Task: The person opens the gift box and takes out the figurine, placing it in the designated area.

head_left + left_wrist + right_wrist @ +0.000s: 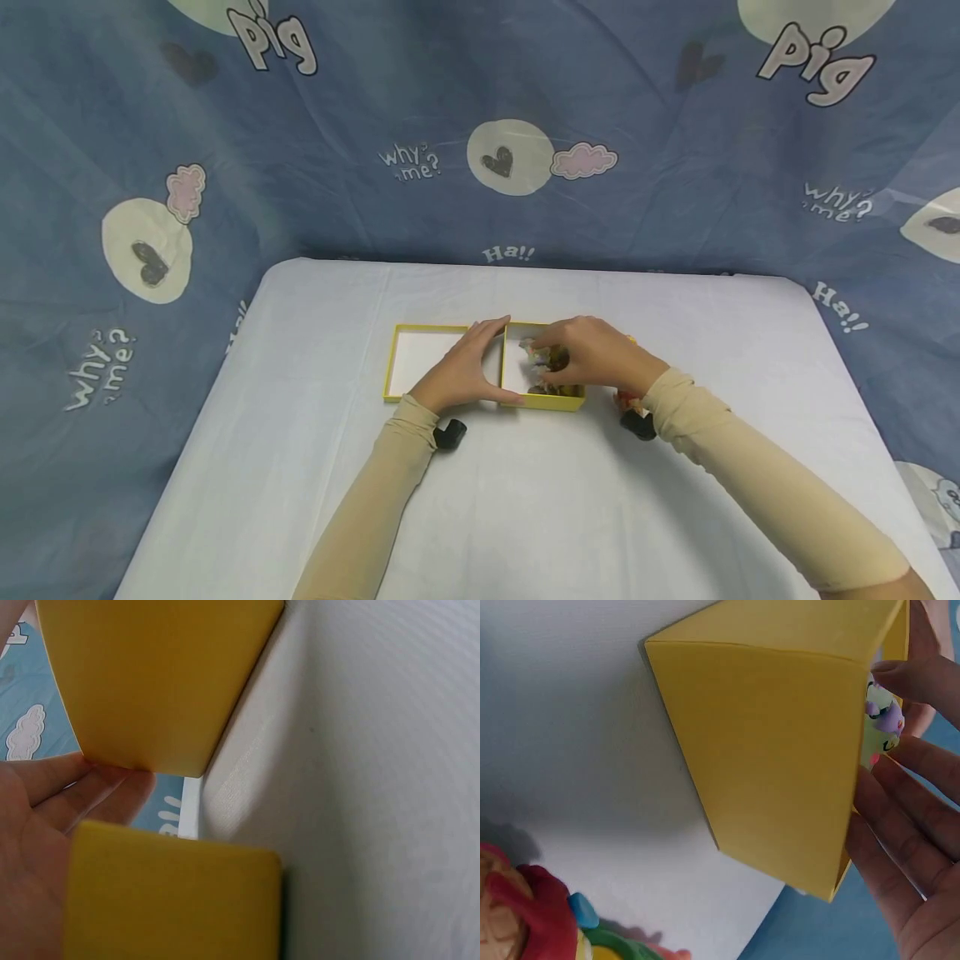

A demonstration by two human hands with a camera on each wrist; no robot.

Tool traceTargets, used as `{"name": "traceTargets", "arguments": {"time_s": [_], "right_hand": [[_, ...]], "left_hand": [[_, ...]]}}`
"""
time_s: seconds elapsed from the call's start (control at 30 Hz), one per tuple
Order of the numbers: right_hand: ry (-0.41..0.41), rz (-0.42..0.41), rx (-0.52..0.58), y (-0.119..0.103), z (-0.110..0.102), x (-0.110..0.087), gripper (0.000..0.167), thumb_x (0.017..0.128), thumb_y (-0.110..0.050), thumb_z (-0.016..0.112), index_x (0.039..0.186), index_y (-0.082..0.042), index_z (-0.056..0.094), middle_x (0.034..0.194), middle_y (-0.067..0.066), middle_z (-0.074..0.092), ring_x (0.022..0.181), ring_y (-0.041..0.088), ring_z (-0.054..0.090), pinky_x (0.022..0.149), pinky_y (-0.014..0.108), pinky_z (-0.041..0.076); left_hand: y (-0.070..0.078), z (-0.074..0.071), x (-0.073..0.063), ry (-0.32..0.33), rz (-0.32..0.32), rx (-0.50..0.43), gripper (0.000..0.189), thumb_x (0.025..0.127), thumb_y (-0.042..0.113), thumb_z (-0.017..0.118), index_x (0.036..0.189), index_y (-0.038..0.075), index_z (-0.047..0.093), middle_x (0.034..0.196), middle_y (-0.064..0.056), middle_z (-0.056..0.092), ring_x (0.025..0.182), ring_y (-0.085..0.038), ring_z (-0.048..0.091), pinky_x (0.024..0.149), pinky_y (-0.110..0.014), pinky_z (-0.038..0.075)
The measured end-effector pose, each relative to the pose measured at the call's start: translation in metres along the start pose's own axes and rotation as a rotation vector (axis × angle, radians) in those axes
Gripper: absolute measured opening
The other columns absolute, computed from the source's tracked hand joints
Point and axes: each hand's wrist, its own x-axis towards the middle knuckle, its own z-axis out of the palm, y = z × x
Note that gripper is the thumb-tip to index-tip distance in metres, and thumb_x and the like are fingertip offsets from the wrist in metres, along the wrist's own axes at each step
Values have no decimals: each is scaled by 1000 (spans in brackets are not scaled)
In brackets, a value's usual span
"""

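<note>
A yellow box (543, 402) with a white interior stands on the white table, and several small figures (558, 360) lie inside it. My left hand (465, 371) spans the box's left end, thumb at the front wall and fingers at the back corner, gripping it. Over the box, my right hand (600, 354) reaches in from the right. Its thumb and fingers pinch a small toy figurine (885, 720) in purple, white and pale green at the rim. Part of that figurine is hidden behind the box wall.
Left of the box lies its yellow-rimmed lid (423, 362), white side up, partly under my left hand. Beneath my right wrist, a red toy figurine (551, 907) with green and yellow parts rests on the table. A blue printed cloth (337, 200) hangs behind the table.
</note>
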Motion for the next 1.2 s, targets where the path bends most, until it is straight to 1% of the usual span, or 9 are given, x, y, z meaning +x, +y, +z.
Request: {"name": "traceTargets", "arguments": {"time_s": [0.07, 0.23, 0.37, 0.5, 0.63, 0.77, 0.9, 1.07, 1.2], "right_hand": [[11, 4, 12, 2, -1, -3, 44, 81, -29, 88, 119, -12, 78, 115, 2, 78, 102, 16, 74, 91, 39, 62], [41, 8, 30, 5, -4, -9, 43, 81, -29, 88, 119, -13, 78, 107, -2, 77, 91, 14, 73, 82, 34, 62], [63, 28, 86, 7, -9, -15, 43, 81, -26, 88, 120, -12, 78, 103, -3, 76, 89, 17, 72, 80, 38, 62], [82, 46, 153, 11, -12, -23, 43, 84, -24, 87, 123, -11, 77, 105, -3, 75, 90, 18, 71, 80, 45, 62], [111, 82, 184, 16, -14, -30, 45, 82, -24, 88, 124, -12, 76, 109, -3, 76, 93, 17, 71, 84, 46, 62], [143, 119, 182, 20, -16, -38, 45, 81, -24, 89, 122, -14, 77, 114, 0, 77, 100, 19, 71, 86, 46, 63], [172, 137, 166, 24, -17, -44, 43, 81, -22, 88, 121, -13, 77, 117, 3, 77, 102, 20, 72, 87, 48, 62], [173, 161, 177, 28, -18, -50, 42, 80, -20, 89, 120, -12, 77, 119, 4, 76, 102, 25, 73, 86, 48, 63], [167, 169, 192, 30, -18, -54, 42, 80, -19, 89, 120, -12, 77, 119, 5, 75, 96, 27, 73, 81, 48, 63]], "left_hand": [[0, 0, 0, 3, 1, 1, 132, 59, 68, 93, 165, 24, 27, 165, 5, 35, 159, -30, 25, 124, -58, 34], [0, 1, 1, 8, 6, 4, 132, 58, 67, 93, 165, 23, 28, 166, 4, 35, 159, -31, 26, 124, -59, 34], [-1, 2, 1, 9, 13, 6, 132, 59, 66, 94, 165, 24, 27, 166, 3, 34, 159, -30, 26, 124, -59, 34], [-2, 2, 2, 9, 17, 5, 132, 59, 65, 94, 165, 24, 27, 166, 3, 34, 158, -29, 27, 124, -59, 35], [-2, 3, 2, 6, 17, 3, 132, 59, 66, 94, 165, 24, 27, 167, 3, 33, 158, -27, 28, 123, -59, 35], [-1, 3, 2, 7, 13, 1, 133, 58, 65, 94, 165, 24, 27, 167, 3, 33, 158, -26, 29, 123, -59, 35], [0, 2, 2, 7, 7, 2, 133, 58, 65, 94, 165, 25, 27, 167, 3, 32, 159, -28, 27, 124, -60, 34], [0, 1, 1, 4, -5, 0, 133, 58, 66, 94, 165, 26, 26, 168, 3, 32, 160, -34, 21, 124, -62, 31], [-1, 1, 0, 6, -8, -3, 133, 57, 66, 94, 165, 27, 26, 168, 3, 31, 160, -36, 20, 124, -63, 31]]}}
